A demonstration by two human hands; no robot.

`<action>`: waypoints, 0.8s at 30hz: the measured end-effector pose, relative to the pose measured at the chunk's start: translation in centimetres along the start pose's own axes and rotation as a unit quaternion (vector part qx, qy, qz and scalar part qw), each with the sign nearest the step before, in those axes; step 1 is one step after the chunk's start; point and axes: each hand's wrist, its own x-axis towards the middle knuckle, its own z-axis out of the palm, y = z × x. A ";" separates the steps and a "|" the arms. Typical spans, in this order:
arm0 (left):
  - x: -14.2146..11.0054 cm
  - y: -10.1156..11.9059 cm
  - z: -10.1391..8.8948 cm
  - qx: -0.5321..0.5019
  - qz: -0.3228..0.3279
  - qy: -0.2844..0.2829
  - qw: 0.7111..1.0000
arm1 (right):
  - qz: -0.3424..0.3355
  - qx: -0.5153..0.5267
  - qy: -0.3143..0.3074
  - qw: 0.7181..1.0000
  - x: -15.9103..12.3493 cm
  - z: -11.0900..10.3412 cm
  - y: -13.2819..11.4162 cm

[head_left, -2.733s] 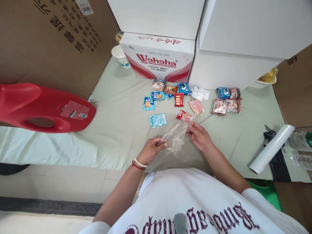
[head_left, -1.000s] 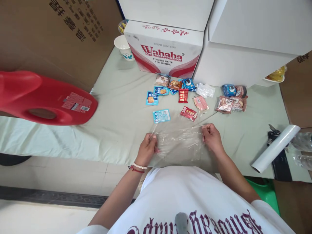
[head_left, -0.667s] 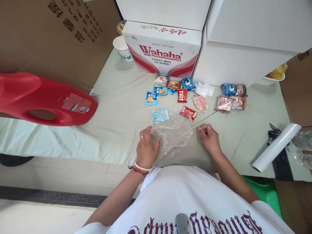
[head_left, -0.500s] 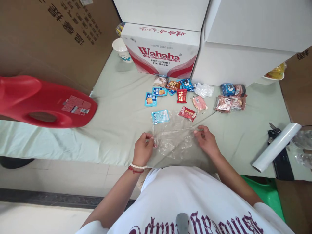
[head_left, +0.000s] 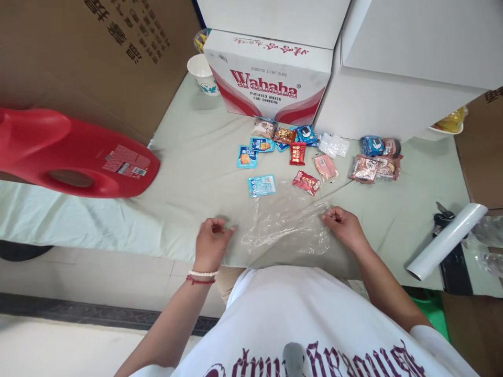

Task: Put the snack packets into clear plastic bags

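A clear plastic bag (head_left: 286,230) lies spread near the table's front edge. My right hand (head_left: 346,226) pinches its right side between thumb and fingers. Left of the bag, my left hand (head_left: 214,242) is held apart from it, thumb and fingers parted with nothing between them. Just beyond the bag are a light blue snack packet (head_left: 262,186) and a red snack packet (head_left: 306,182). Farther back lie a pink packet (head_left: 326,166), another red packet (head_left: 297,153) and several blue and brown packets (head_left: 284,135).
A Wahaha carton (head_left: 271,78) stands at the back beside a paper cup (head_left: 204,76). At left lies a red jug (head_left: 78,157). More snacks (head_left: 365,168) sit at right, and a plastic roll (head_left: 447,241) rests over a black phone-like object (head_left: 456,269) near keys (head_left: 444,210).
My left hand has let go of the bag and moved left. My right hand has moved slightly right, drawing the bag's right side with it.
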 end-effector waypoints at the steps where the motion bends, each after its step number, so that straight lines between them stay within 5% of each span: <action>1: -0.3 0.4 0.0 0.042 0.060 0.046 0.996 | 0.003 -0.001 -0.001 1.000 -0.3 0.0 0.1; 4: -1.9 2.4 1.4 0.114 0.259 0.063 0.957 | 0.007 -0.003 -0.009 1.000 -0.9 0.6 -0.2; 8: -2.8 3.8 5.1 0.206 0.449 -0.104 0.863 | 0.007 -0.018 -0.016 1.000 -1.3 0.9 -0.7; 12: -1.2 1.2 7.1 0.355 0.439 -0.163 0.809 | 0.008 -0.054 -0.022 0.998 -2.1 -1.3 0.4; 16: 0.1 -1.6 6.4 0.388 0.442 -0.163 0.792 | 0.029 -0.148 -0.014 0.988 -2.0 -5.2 0.3; 20: 0.1 -2.1 5.9 0.384 0.454 -0.155 0.789 | -0.071 -0.292 0.090 0.950 3.1 -6.1 -6.0; 24: 0.1 -1.8 6.1 0.379 0.459 -0.152 0.789 | -0.154 -0.394 0.158 0.893 13.3 -1.9 -14.5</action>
